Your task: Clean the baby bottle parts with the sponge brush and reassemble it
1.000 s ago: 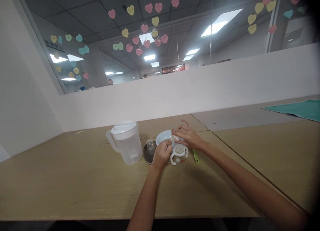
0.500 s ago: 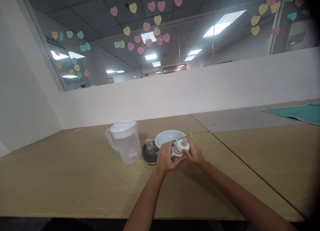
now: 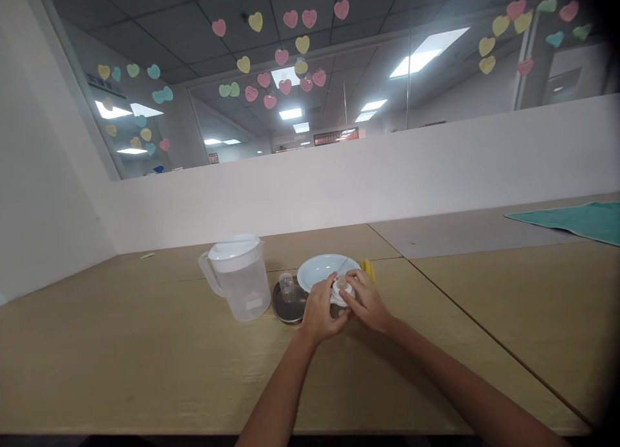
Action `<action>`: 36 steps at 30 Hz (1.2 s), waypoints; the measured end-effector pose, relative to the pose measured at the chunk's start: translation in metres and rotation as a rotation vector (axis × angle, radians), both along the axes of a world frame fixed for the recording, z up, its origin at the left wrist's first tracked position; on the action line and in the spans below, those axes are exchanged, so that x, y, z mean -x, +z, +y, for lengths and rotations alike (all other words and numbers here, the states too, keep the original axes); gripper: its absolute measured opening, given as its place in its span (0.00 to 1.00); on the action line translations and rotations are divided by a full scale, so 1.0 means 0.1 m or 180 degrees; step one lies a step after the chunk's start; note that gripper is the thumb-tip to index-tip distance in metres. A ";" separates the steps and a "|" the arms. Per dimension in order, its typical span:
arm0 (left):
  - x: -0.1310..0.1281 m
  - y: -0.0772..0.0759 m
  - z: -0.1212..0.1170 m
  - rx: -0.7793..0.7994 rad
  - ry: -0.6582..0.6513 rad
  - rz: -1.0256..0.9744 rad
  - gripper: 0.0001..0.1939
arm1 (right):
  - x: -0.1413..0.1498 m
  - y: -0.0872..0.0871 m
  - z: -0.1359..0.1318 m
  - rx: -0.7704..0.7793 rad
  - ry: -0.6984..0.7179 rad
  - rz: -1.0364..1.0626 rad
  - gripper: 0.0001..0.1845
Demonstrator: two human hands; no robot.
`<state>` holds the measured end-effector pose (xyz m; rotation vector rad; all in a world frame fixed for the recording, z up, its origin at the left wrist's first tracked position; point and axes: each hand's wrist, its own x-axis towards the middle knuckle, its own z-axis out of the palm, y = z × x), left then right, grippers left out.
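A baby bottle [image 3: 341,312], mostly hidden by my fingers, stands near the front of the bowl. Wrapped round its left side is my left hand [image 3: 320,310]. On the bottle's top sits a white collar with a clear teat [image 3: 343,284]. My right hand [image 3: 367,300] grips this collar from the right, thumb in front and fingers behind. Behind both hands is a pale blue bowl [image 3: 312,271] with a thin stick-like thing leaning in it. To the left, a clear bottle cap [image 3: 287,284] stands in a round dark metal tray [image 3: 289,311].
A lidded clear plastic pitcher [image 3: 242,282] stands left of the tray. Something yellow [image 3: 369,270] lies behind my right hand. A teal cloth [image 3: 576,219] is spread at the far right of the wooden table [image 3: 169,356]. A white wall [image 3: 300,192] with a window rises behind.
My right hand has brought the collar with the teat left and down onto the bottle's top. The yellow thing shows more now. My left hand stays round the bottle.
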<state>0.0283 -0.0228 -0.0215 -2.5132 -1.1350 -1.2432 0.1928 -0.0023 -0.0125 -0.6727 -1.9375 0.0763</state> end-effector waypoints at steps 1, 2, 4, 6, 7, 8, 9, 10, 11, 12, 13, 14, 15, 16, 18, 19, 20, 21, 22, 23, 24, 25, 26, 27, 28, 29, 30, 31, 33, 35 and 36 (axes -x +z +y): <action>0.00 0.00 0.00 0.0015 0.0008 0.0001 0.41 | 0.00 0.00 0.00 0.0029 0.0019 -0.0019 0.12; -0.01 0.01 -0.01 0.0032 0.0019 -0.0001 0.41 | -0.01 0.00 0.01 0.0050 0.0050 -0.0027 0.12; -0.02 0.03 -0.02 0.0072 0.0049 -0.0017 0.41 | -0.01 -0.02 0.01 0.0051 0.0113 0.0012 0.11; -0.03 0.05 -0.03 0.0098 0.0082 -0.0050 0.41 | -0.01 -0.03 0.02 -0.0001 0.0132 0.0133 0.11; -0.03 0.06 -0.03 0.0097 0.0098 -0.0067 0.41 | -0.02 -0.03 0.03 -0.0039 0.0108 0.0204 0.10; -0.04 0.06 -0.04 0.0087 0.0114 -0.0080 0.40 | -0.02 -0.04 0.03 -0.0089 0.0068 0.0270 0.10; -0.04 0.06 -0.03 0.0068 0.0125 -0.0086 0.40 | -0.03 -0.04 0.03 -0.0143 0.0017 0.0321 0.09; -0.05 0.05 -0.03 0.0041 0.0136 -0.0094 0.40 | -0.03 -0.03 0.03 -0.0196 -0.0036 0.0366 0.09; -0.05 0.04 -0.02 0.0010 0.0151 -0.0110 0.39 | -0.04 -0.03 0.03 -0.0237 -0.0080 0.0402 0.08; -0.05 0.02 -0.02 -0.0017 0.0175 -0.0145 0.38 | -0.05 -0.02 0.03 -0.0269 -0.0115 0.0450 0.08; -0.06 0.00 -0.01 -0.0037 0.0207 -0.0190 0.37 | -0.05 -0.02 0.01 -0.0294 -0.0139 0.0501 0.08; -0.06 -0.02 -0.01 -0.0048 0.0245 -0.0241 0.35 | -0.06 -0.02 0.00 -0.0321 -0.0153 0.0554 0.08; -0.06 -0.03 0.00 -0.0055 0.0280 -0.0294 0.33 | -0.06 -0.02 -0.01 -0.0373 -0.0154 0.0597 0.08; -0.07 -0.04 0.00 -0.0053 0.0303 -0.0337 0.31 | -0.06 -0.02 -0.03 -0.0455 -0.0147 0.0624 0.08; -0.08 -0.05 -0.01 -0.0027 0.0308 -0.0393 0.28 | -0.05 -0.03 -0.06 -0.0690 -0.0125 0.0653 0.07; -0.08 -0.04 -0.02 -0.0006 0.0296 -0.0417 0.26 | -0.05 -0.05 -0.07 -0.0804 -0.0111 0.0641 0.06; -0.08 -0.03 -0.02 0.0020 0.0274 -0.0441 0.26 | -0.04 -0.06 -0.08 -0.0902 -0.0090 0.0603 0.05; -0.08 -0.02 -0.03 0.0056 0.0237 -0.0449 0.26 | -0.04 -0.07 -0.09 -0.0985 -0.0057 0.0532 0.06; -0.08 -0.01 -0.03 0.0093 0.0188 -0.0444 0.27 | -0.03 -0.08 -0.10 -0.1065 -0.0008 0.0437 0.07; -0.08 0.00 -0.03 0.0130 0.0134 -0.0420 0.27 | -0.03 -0.09 -0.10 -0.1149 0.0049 0.0328 0.09; -0.08 0.00 -0.02 0.0169 0.0086 -0.0378 0.27 | -0.03 -0.10 -0.11 -0.1240 0.0100 0.0216 0.10; -0.08 0.00 -0.01 0.0202 0.0049 -0.0330 0.27 | -0.02 -0.11 -0.12 -0.1344 0.0138 0.0123 0.11; -0.08 -0.01 -0.01 0.0217 0.0029 -0.0294 0.27 | -0.02 -0.11 -0.13 -0.1460 0.0168 0.0065 0.12; -0.07 -0.01 0.00 0.0219 0.0028 -0.0282 0.28 | 0.00 -0.11 -0.14 -0.1574 0.0194 0.0028 0.14; -0.07 -0.02 0.01 0.0217 0.0042 -0.0297 0.31 | 0.02 -0.11 -0.16 -0.1670 0.0216 -0.0008 0.15; -0.06 -0.04 0.02 0.0229 0.0068 -0.0326 0.33 | 0.04 -0.11 -0.18 -0.1743 0.0232 -0.0063 0.16; -0.06 -0.05 0.02 0.0254 0.0107 -0.0361 0.34 | 0.07 -0.12 -0.19 -0.1798 0.0250 -0.0149 0.17; -0.05 -0.05 0.03 0.0299 0.0162 -0.0392 0.34 | 0.10 -0.12 -0.21 -0.1826 0.0252 -0.0261 0.17; -0.04 -0.06 0.04 0.0411 0.0282 -0.0426 0.28 | 0.16 -0.13 -0.22 -0.1837 0.0204 -0.0505 0.17; -0.03 -0.06 0.05 0.0460 0.0309 -0.0422 0.23 | 0.19 -0.14 -0.23 -0.1882 0.0189 -0.0626 0.17; -0.03 -0.06 0.05 0.0450 0.0276 -0.0422 0.23 | 0.20 -0.14 -0.22 -0.1923 0.0205 -0.0596 0.17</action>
